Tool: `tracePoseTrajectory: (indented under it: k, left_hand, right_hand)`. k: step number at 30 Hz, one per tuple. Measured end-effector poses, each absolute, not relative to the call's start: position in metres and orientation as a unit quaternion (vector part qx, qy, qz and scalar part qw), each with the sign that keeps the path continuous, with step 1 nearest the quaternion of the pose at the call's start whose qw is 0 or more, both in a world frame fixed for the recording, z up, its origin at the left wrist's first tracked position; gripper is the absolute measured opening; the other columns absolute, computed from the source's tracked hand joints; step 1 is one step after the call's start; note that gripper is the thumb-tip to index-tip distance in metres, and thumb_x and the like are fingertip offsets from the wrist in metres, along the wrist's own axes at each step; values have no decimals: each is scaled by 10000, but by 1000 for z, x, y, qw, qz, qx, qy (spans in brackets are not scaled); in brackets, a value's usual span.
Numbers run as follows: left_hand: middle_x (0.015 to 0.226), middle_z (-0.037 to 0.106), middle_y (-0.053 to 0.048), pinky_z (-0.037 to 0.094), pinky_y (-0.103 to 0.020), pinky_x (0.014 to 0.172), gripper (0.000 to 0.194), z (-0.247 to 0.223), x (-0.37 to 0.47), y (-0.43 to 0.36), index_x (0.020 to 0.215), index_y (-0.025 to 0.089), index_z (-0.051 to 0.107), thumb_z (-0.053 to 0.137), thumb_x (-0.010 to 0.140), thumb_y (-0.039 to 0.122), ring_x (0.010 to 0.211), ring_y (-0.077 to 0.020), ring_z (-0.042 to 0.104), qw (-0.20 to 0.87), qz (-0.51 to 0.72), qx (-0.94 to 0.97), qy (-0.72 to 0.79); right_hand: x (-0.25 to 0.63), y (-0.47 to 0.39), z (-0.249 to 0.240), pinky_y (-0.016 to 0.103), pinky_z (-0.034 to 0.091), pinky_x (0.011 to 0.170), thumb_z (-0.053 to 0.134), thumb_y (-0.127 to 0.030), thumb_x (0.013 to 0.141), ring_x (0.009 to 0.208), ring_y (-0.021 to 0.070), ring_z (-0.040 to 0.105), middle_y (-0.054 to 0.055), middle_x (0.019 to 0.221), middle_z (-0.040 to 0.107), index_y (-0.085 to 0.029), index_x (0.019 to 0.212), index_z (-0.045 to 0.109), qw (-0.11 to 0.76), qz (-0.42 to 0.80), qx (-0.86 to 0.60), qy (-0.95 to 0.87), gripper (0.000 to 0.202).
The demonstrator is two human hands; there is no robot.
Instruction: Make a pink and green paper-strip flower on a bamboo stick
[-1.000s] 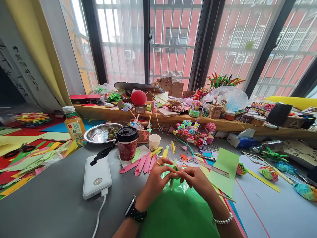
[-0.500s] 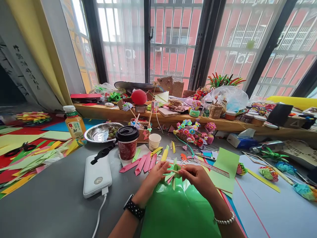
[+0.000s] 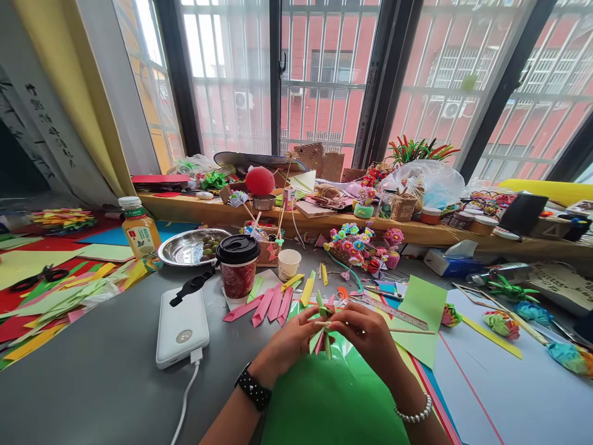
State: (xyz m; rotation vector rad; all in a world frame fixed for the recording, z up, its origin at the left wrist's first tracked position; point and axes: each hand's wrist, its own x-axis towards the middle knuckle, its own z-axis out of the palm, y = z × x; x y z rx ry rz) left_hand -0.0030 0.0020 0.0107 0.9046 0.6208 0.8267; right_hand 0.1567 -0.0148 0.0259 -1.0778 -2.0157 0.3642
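Note:
A flower of folded green and pink paper strips point(image 3: 328, 347) hangs between my hands above a glossy green sheet point(image 3: 336, 402). My left hand point(image 3: 288, 340) is closed around its left side, fingers hiding part of the strips. My right hand point(image 3: 368, 330) pinches at the flower's centre, where a thin wooden stick point(image 3: 417, 332) runs through and juts out to the right behind the hand. Pink folded strips point(image 3: 266, 307) lie just beyond my left hand, beside a yellow strip point(image 3: 307, 289).
A lidded coffee cup point(image 3: 238, 269), a paper cup point(image 3: 290, 264) and a white power bank point(image 3: 183, 327) stand to the left. Behind are a metal plate point(image 3: 171, 252) and crocheted flowers point(image 3: 354, 241). Light green paper point(image 3: 419, 315) and a ruler point(image 3: 401, 314) lie on the right.
The flower has turned and sunk slightly. The stick now shows out to the right of my right hand, which has shifted a little left and down.

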Motion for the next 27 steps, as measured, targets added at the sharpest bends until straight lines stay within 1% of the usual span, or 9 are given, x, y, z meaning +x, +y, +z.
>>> tracePoseTrajectory:
  k: [7, 10, 13, 16, 19, 23, 27]
  left_hand:
    - [907, 636, -45, 446, -247, 674, 358, 5, -7, 8, 974, 203, 586, 629, 665, 379, 807, -157, 596, 707, 416, 484, 304]
    - [928, 643, -46, 456, -261, 662, 314, 3, -9, 9, 963, 226, 608, 612, 684, 370, 817, -173, 596, 698, 424, 498, 291]
    - [915, 647, -36, 450, -251, 659, 272, 4, -10, 9, 961, 223, 621, 581, 720, 343, 801, -164, 592, 703, 425, 500, 273]
    - [863, 644, -29, 422, -210, 602, 260, 6, -10, 8, 938, 195, 629, 594, 718, 329, 723, -132, 580, 714, 417, 491, 273]
    - [807, 634, -15, 392, -191, 561, 231, 7, -10, 8, 873, 189, 641, 620, 694, 334, 663, -111, 556, 717, 414, 483, 283]
    - [793, 624, -7, 399, -213, 610, 180, 5, -9, 8, 782, 184, 643, 642, 671, 326, 671, -116, 550, 714, 417, 485, 284]
    - [838, 627, -12, 401, -244, 686, 214, 5, -9, 8, 885, 199, 637, 607, 710, 318, 761, -142, 548, 703, 417, 508, 272]
  right_hand:
    - [154, -16, 24, 227, 418, 533, 485, -403, 819, 582, 117, 522, 48, 745, 548, -202, 754, 674, 428, 112, -407, -799, 283]
    - [153, -17, 24, 233, 431, 553, 494, -399, 816, 606, 122, 532, 48, 748, 550, -200, 751, 664, 437, 119, -393, -800, 270]
    - [151, -18, 25, 231, 434, 552, 493, -384, 820, 614, 126, 537, 50, 743, 551, -188, 745, 655, 441, 123, -388, -800, 265]
    - [150, -19, 25, 233, 435, 557, 482, -379, 827, 618, 128, 538, 49, 740, 552, -183, 748, 647, 442, 109, -391, -800, 268]
    - [149, -18, 23, 236, 435, 557, 464, -372, 839, 625, 131, 540, 49, 742, 552, -183, 757, 637, 440, 94, -399, -799, 269]
    - [148, -16, 21, 242, 438, 568, 451, -361, 848, 649, 143, 556, 55, 747, 552, -177, 751, 628, 444, 74, -406, -796, 274]
    - [146, -16, 19, 234, 444, 562, 438, -354, 854, 649, 142, 563, 56, 760, 556, -182, 749, 627, 449, 56, -422, -786, 276]
